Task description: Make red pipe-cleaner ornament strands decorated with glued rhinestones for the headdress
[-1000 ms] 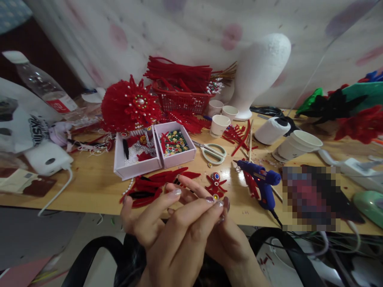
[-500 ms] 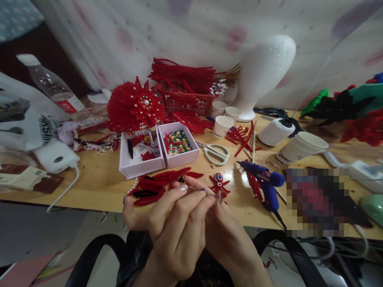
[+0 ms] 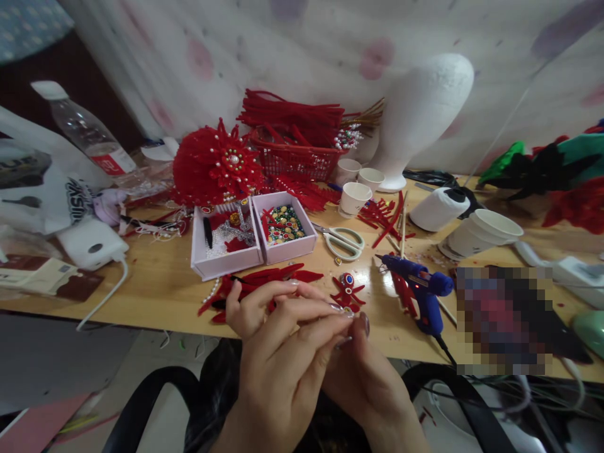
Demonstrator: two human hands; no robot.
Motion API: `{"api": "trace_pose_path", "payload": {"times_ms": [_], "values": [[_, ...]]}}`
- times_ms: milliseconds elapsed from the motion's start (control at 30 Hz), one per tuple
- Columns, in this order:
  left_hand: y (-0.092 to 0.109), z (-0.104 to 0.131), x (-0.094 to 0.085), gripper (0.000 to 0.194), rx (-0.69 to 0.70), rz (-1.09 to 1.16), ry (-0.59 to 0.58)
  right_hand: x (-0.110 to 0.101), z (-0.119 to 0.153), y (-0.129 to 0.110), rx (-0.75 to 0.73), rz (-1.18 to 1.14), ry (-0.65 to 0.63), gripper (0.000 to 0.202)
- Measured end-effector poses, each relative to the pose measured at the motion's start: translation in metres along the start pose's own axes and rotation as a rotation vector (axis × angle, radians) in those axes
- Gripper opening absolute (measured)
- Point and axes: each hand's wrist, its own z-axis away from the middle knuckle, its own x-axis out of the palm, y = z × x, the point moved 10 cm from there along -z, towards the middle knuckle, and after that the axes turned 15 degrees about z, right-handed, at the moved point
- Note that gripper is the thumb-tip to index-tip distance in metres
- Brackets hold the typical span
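My left hand and my right hand meet above the table's front edge, fingers bent and overlapping. The fingertips of both are pressed together; whatever is between them, if anything, is hidden. Just beyond them lies a red piece with a blue gem and pointed arms. Red velvety strips lie behind my left hand, partly covered by it. Two white boxes stand farther back: one with white beads and silver trim, the other with green, gold and red beads. Scissors with pale handles rest beside them.
A blue glue gun stands right of my hands, its cord over the edge. Behind are paper cups, a thread spool, a white head form, a red basket and a red flower ornament. A bottle stands left.
Both hands have shifted a little, and my left hand's fingers have drawn over toward my right fingertips. The whole view has moved slightly; the table items stay in place.
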Motion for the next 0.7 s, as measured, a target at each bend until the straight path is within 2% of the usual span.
{"api": "trace_pose_path", "payload": {"times_ms": [100,200,300,467,600,700], "values": [[-0.003,-0.002,0.003,0.018,-0.078,0.170,-0.033,0.001,0.001,0.001,0.034,0.029,-0.019,0.055],[-0.002,-0.002,0.004,0.018,-0.099,0.241,-0.024,0.003,0.001,0.000,0.042,-0.008,-0.046,0.064],[0.001,-0.001,0.002,0.015,-0.066,0.218,-0.007,0.006,0.001,-0.001,0.038,-0.054,-0.057,0.067],[0.012,0.001,0.002,0.014,0.022,0.050,-0.006,0.010,0.001,-0.001,0.070,-0.108,-0.062,0.067],[0.009,0.003,-0.001,0.015,-0.031,0.071,0.041,0.015,-0.001,-0.003,0.052,-0.160,-0.107,0.062],[0.004,0.004,-0.007,0.015,-0.072,0.123,0.095,0.008,-0.002,0.003,0.080,-0.126,-0.062,0.068]]}}
